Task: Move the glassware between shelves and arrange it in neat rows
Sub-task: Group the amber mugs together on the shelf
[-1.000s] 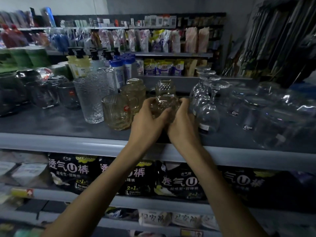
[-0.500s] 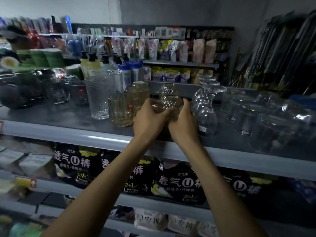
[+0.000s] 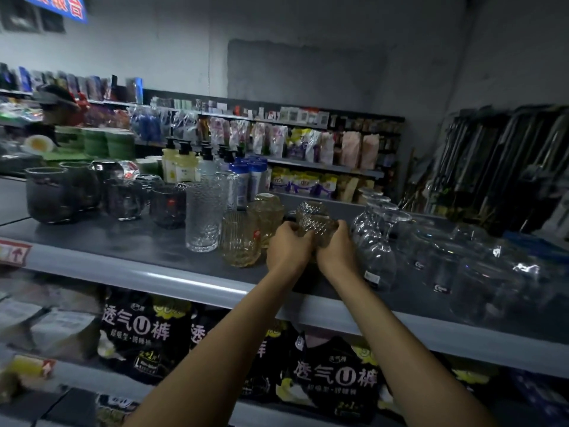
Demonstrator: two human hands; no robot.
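Unshifted since earlier, the studded glass (image 3: 317, 224) is clasped by left hand (image 3: 288, 251) and right hand (image 3: 337, 255). Row placement is judged underway; alignment beside the ribbed glass (image 3: 240, 245) is required.

A shop, seemingly: stocked shelves (image 3: 197, 282) bearing price tags (image 3: 12, 252).

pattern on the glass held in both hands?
The studded glass has a raised diamond-stud pattern with a faint amber tint; the head view shows it best.
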